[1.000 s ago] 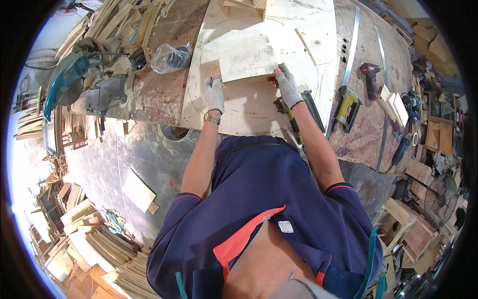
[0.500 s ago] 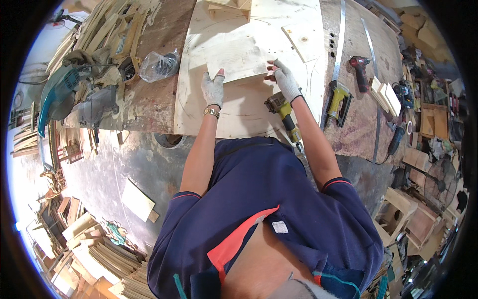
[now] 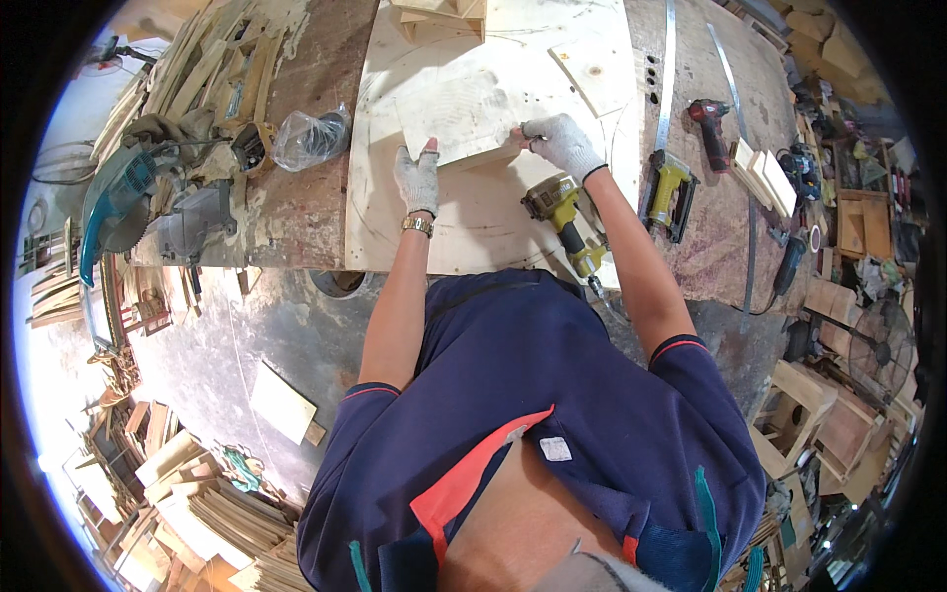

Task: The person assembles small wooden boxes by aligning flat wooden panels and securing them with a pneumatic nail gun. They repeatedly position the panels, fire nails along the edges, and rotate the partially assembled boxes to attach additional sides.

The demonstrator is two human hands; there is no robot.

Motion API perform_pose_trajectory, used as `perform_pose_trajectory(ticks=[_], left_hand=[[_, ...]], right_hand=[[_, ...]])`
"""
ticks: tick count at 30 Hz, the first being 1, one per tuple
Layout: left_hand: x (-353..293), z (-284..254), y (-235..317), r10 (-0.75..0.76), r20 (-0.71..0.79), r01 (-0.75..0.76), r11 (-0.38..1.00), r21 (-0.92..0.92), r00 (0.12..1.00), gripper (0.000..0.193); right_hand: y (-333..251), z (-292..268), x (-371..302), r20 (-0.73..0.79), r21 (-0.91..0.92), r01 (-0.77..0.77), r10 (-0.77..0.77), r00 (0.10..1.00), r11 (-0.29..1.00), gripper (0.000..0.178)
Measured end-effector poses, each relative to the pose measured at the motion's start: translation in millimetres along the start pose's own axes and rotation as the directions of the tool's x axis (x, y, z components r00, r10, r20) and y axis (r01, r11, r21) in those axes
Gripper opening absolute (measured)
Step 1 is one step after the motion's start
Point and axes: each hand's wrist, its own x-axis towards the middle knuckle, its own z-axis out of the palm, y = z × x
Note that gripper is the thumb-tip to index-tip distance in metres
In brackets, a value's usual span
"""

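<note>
A pale plywood panel [image 3: 459, 113] is held between my hands over a larger plywood sheet [image 3: 493, 232], its near edge casting a shadow. Wearing a white fingerless glove and a wristwatch, my left hand [image 3: 417, 183] grips the panel's near left corner, thumb on top. At the panel's right end, my gloved right hand [image 3: 564, 146] pinches the corner, with its fingers bent and partly hidden. Just below that hand lies a yellow-green nail gun [image 3: 567, 222] joined to an air hose. A small wooden box frame [image 3: 444, 22] stands at the far edge.
Right of the sheet are a second nail gun [image 3: 671, 192], a red-and-black cordless drill [image 3: 710, 133], wood offcuts [image 3: 764, 183] and a metal straightedge [image 3: 669, 79]. On the left, a plastic bag [image 3: 311, 138] lies near a teal circular saw [image 3: 123, 197]. A loose board [image 3: 283, 403] is on the floor.
My right hand has turned inward and shifted slightly left, its spread fingers now closing on the panel's right corner. My left hand keeps its hold. The view has shifted a little.
</note>
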Motion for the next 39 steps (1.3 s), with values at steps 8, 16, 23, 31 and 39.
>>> perform_pose_trajectory(ticks=[8, 16, 23, 31, 39], left_hand=[[-7.2, 0.3, 18.3, 0.014, 0.02, -0.013, 0.999, -0.047, 1.0, 0.071], [-9.1, -0.1, 11.5, 0.063, -0.052, -0.062, 0.998, 0.032, 0.997, 0.06], [-19.9, -5.2, 39.3, 0.008, -0.032, -0.004, 0.994, 0.105, 0.999, 0.058], [-19.9, -4.5, 38.8, -0.071, -0.04, 0.076, 0.987, 0.144, 0.997, 0.062], [-20.4, -5.4, 36.3, -0.049, -0.056, 0.053, 0.996, 0.075, 0.997, 0.061]], right_hand=[[-0.1, -8.7, -1.5, 0.004, 0.024, 0.059, -0.059, 0.998, 0.998, 0.032], [-45.7, -10.0, -91.7, -0.132, -0.221, -0.34, 0.318, 0.939, 0.914, 0.044], [-12.2, 78.9, -156.4, -0.184, -0.338, -0.449, 0.41, 0.893, 0.827, 0.067], [-62.8, -27.3, -133.3, -0.117, 0.018, -0.434, 0.433, 0.894, 0.901, 0.061], [-125.2, -71.4, -72.7, 0.018, 0.247, -0.37, 0.378, 0.926, 0.896, 0.042]])
